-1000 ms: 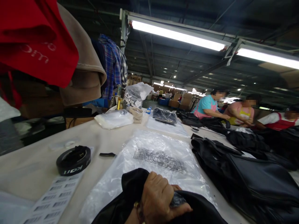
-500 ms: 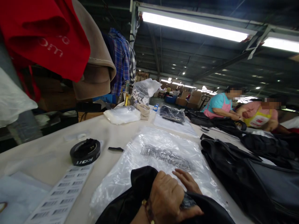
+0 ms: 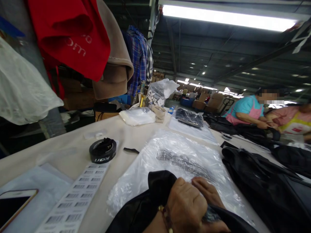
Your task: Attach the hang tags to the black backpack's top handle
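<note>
A black, smooth, leather-like garment (image 3: 136,207) lies bunched at the bottom centre, over the near part of a clear plastic bag (image 3: 136,174). My left hand (image 3: 186,202), with a beaded bracelet at the wrist, is closed on its cloth, thumb low to the right. Just beyond it, my right hand (image 3: 210,191) is closed with bent fingers at the same garment; its palm is hidden. Between the hands and the garment's right side shows a dark, shiny patch that I cannot make out. Printed lines of text (image 3: 184,163) run across the bag.
On the left lie a tape roll (image 3: 103,151), barcode label sheets (image 3: 75,200) and a phone (image 3: 16,207). More black garments (image 3: 264,187) cover the right side. Folded plastic bags (image 3: 137,116) and a bagged black item (image 3: 189,118) lie farther back. Two co-workers (image 3: 245,110) handle black cloth.
The view has turned left, so things sit farther right and the phone shows more. My right hand's fingers, stretched before, are now bent in at the garment. My left hand keeps its grip.
</note>
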### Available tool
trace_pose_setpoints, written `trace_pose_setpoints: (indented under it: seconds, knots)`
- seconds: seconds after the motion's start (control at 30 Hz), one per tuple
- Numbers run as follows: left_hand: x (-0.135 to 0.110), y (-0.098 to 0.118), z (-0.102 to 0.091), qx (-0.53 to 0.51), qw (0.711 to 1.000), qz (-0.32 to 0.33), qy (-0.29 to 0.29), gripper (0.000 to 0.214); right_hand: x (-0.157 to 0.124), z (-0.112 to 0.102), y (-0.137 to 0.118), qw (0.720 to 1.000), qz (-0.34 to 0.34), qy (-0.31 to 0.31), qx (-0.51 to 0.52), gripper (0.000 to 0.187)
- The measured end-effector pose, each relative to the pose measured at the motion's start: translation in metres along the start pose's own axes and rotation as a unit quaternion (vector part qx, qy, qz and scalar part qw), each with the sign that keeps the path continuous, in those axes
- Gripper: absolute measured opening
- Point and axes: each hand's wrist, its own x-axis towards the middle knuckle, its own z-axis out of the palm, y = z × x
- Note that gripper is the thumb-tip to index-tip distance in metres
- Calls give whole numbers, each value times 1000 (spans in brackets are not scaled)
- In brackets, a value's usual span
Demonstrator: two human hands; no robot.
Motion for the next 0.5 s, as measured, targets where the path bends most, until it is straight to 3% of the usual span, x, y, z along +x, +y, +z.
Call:
trace_pose_setpoints:
  seconds: [0.1, 0.23, 0.4, 0.5]
  knots:
    - [-3, -7, -1, 8, 998, -24, -55, 57, 20, -20, -6, 999, 34, 17, 34, 50]
    - [-12, -17, 3, -15, 987, -70, -147, 58, 33, -30, -18, 999, 41, 25, 25, 49]
    - [-16, -25, 9, -33, 920, -130, -368, 53, 41, -33, -47, 999, 1, -11, -53, 42]
    - [-12, -25, 13, -24, 892, -134, -430, 43, 46, -33, -63, 993, -30, -27, -111, 39]
